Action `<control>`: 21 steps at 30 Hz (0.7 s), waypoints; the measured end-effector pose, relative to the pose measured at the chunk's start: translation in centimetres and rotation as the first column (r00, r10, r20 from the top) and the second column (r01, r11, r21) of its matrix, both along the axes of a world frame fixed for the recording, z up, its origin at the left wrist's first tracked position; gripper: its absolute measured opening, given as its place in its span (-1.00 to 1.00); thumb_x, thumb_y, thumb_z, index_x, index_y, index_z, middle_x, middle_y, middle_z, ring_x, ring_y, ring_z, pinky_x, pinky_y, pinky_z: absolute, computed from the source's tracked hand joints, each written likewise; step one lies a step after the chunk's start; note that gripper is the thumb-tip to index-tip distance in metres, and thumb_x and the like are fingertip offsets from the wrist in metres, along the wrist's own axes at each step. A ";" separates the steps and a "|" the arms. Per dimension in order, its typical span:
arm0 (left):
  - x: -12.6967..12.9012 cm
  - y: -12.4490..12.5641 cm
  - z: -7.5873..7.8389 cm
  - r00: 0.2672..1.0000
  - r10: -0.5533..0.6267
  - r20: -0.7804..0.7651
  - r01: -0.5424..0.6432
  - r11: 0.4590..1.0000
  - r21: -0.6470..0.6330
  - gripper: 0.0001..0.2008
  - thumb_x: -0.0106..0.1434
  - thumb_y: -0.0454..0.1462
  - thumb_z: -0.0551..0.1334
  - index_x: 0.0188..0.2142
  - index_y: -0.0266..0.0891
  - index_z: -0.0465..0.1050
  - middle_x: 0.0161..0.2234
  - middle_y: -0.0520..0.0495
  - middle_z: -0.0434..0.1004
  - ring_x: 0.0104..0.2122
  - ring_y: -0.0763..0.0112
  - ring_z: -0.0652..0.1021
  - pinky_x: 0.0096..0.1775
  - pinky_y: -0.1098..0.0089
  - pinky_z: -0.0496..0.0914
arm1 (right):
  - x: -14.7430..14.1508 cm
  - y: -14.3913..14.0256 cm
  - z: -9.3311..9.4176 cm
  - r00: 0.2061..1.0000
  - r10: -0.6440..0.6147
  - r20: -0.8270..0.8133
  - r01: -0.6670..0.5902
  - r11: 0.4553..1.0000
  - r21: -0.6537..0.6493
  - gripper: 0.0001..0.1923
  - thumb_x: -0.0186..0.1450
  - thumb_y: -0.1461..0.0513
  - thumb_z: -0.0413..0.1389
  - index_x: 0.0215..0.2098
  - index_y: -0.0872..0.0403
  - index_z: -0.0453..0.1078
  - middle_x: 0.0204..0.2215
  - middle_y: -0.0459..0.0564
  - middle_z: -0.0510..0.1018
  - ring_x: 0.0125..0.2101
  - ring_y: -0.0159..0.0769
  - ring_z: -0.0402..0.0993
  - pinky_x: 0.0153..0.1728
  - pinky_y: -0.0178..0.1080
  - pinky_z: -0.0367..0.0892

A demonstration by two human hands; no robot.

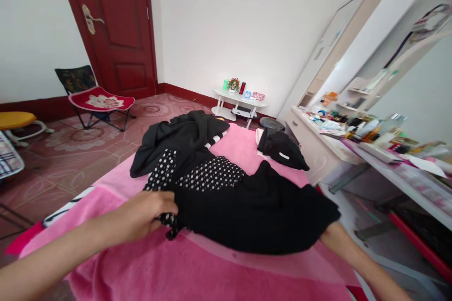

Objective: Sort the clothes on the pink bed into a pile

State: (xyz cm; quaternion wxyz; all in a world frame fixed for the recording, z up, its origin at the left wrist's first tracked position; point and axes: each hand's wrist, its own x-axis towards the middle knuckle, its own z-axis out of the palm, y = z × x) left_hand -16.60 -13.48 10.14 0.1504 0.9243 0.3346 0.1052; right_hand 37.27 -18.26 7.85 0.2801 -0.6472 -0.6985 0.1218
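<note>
While only the head view is available, it shows the key relation plainly: the black garment (pixel 254 211) lies on the pink blanket (pixel 197 268) directly ahead of the person, its long axis running roughly left to right across the bed, and its left edge sits at the fingertips of the left hand (pixel 148 211).

Head view, left side. The left hand comes in from the lower left, forearm nearly level over the blanket, wrist straight, back of the hand upward. The fingers are curled and pinched on the gathered black-and-white dotted edge of the garment, so the hand is closed on cloth. The dotted panel (pixel 208 174) runs up and away from that hand toward a second dark garment (pixel 180 141) heaped further back on the bed.

Head view, right side. The right forearm enters from the lower right and passes under the right hem of the black garment; the right hand itself is covered by the cloth, and whether it grips or lies flat cannot be told. Both hands are thus at opposite ends of the garment, with the left the only one visibly holding it.

Surroundings. A smaller black bundle (pixel 282 150) lies apart at the far right corner of the bed. A cluttered dressing table (pixel 339 148) stands just beside the bed on the right; a folding chair (pixel 99 99) and a red door (pixel 116 28) are well apart on the left.
</note>
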 end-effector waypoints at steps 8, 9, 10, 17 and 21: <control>1.5 1.2 -0.4 0.988 0.101 0.118 -0.098 0.995 -0.033 -0.78 0.26 -0.27 0.10 -0.13 -0.09 0.45 -0.17 -0.03 0.48 -0.17 0.35 0.49 -0.12 0.38 0.34 | -2.1 0.1 1.1 0.992 -0.127 0.005 0.128 0.991 -0.030 -0.68 0.17 0.05 0.06 -0.20 0.05 0.41 -0.25 0.04 0.56 -0.37 -0.24 0.50 -0.34 -0.22 0.40; 2.4 2.0 -0.5 0.982 0.140 0.131 -0.142 0.990 0.006 -0.75 0.26 -0.25 0.11 -0.08 -0.10 0.43 -0.10 -0.05 0.45 -0.10 0.32 0.47 -0.05 0.34 0.32 | -3.5 0.7 1.2 0.998 -0.057 0.014 0.057 0.996 -0.071 -0.70 0.18 0.08 0.06 -0.19 0.04 0.41 -0.27 0.02 0.55 -0.37 -0.25 0.49 -0.34 -0.24 0.40; 3.3 2.8 -1.0 0.974 0.188 0.131 -0.193 0.981 0.030 -0.70 0.25 -0.23 0.12 -0.02 -0.10 0.39 -0.02 -0.07 0.41 -0.05 0.28 0.44 -0.01 0.31 0.31 | -5.0 1.1 1.1 1.000 0.011 0.022 -0.009 0.993 -0.119 -0.71 0.19 0.10 0.06 -0.17 0.03 0.40 -0.29 0.00 0.54 -0.37 -0.27 0.48 -0.35 -0.25 0.39; 7.8 4.2 -3.6 0.914 0.404 0.038 -0.398 0.912 -0.100 -0.42 0.09 -0.19 0.26 0.12 -0.24 0.25 -0.11 -0.15 0.48 -0.14 0.18 0.50 -0.11 0.29 0.36 | -11.0 2.2 -2.4 0.983 0.171 0.066 -0.153 0.963 -0.221 -0.64 0.14 0.20 0.15 -0.07 0.01 0.38 -0.20 -0.03 0.47 -0.23 -0.28 0.44 -0.18 -0.23 0.36; 10.1 -0.4 0.4 0.996 0.014 0.083 -0.017 1.000 0.026 -0.77 0.09 -0.35 0.19 -0.22 -0.15 0.43 -0.28 -0.01 0.47 -0.25 0.32 0.47 -0.21 0.37 0.33 | -13.1 3.1 -1.0 0.986 0.151 0.075 -0.143 0.984 -0.107 -0.48 0.17 0.27 0.09 0.11 -0.04 0.24 -0.07 0.00 0.39 -0.28 -0.32 0.45 -0.22 -0.22 0.41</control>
